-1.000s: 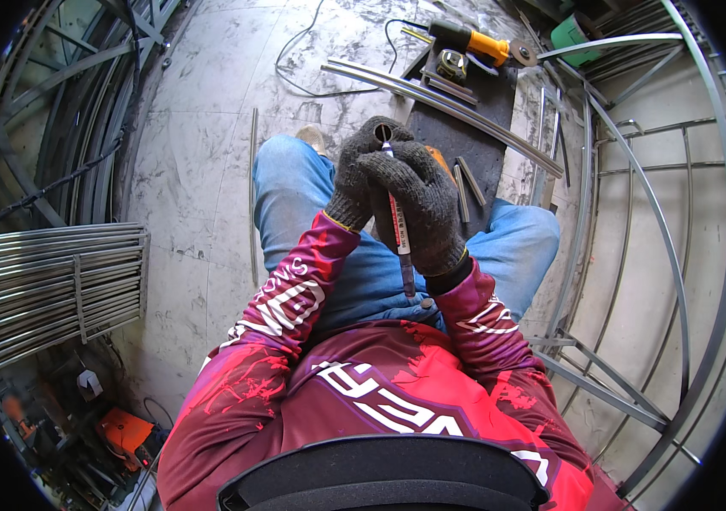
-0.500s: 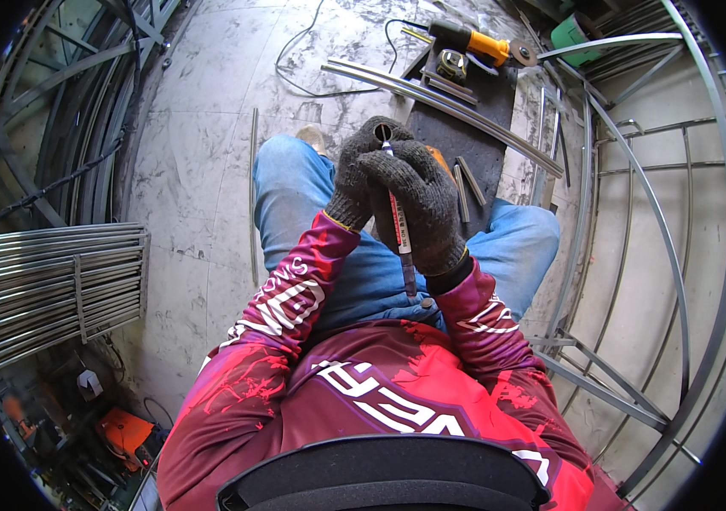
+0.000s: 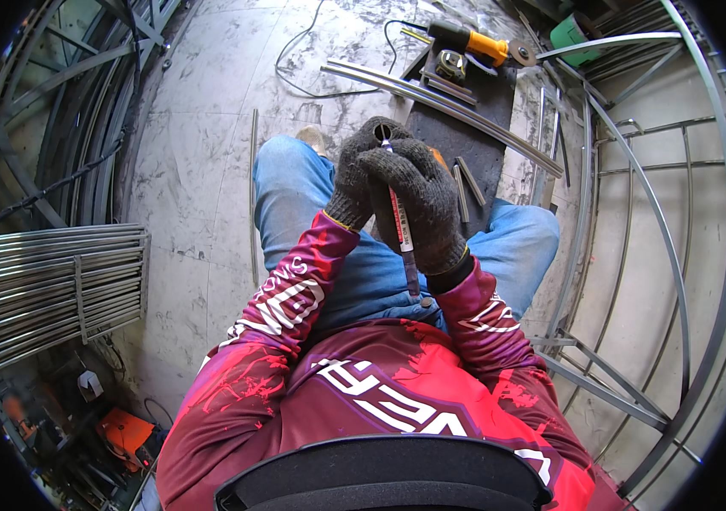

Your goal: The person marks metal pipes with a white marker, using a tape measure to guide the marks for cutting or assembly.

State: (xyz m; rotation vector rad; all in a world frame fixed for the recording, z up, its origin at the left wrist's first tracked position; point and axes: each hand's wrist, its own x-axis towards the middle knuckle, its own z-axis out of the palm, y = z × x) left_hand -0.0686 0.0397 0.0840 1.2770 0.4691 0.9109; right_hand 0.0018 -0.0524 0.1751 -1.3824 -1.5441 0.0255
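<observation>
My gloved left hand (image 3: 358,162) is closed around a small round piece (image 3: 382,132) that looks like a tube seen end-on, with a dark opening and a thin shiny rim. How far it extends below the fingers is hidden. Pressed close beside it, my gloved right hand (image 3: 422,192) grips a slim white-and-red marker pen (image 3: 401,220). The pen's tip end points away from me, at the near edge of the round opening; whether it touches cannot be made out. Its dark rear end lies over my lap. Something orange (image 3: 439,158) partly shows behind my right hand.
A dark board (image 3: 482,128) lies ahead, bearing short metal pieces (image 3: 469,180) and a tape measure (image 3: 451,65). Long metal bars (image 3: 456,111) cross it. A yellow-and-black angle grinder (image 3: 486,47) rests beyond. Metal frames (image 3: 686,213) stand right; a barred rack (image 3: 56,285) is left.
The marker pen and my right hand have shifted very slightly, and a little less of the orange thing shows. My left hand stays in place.
</observation>
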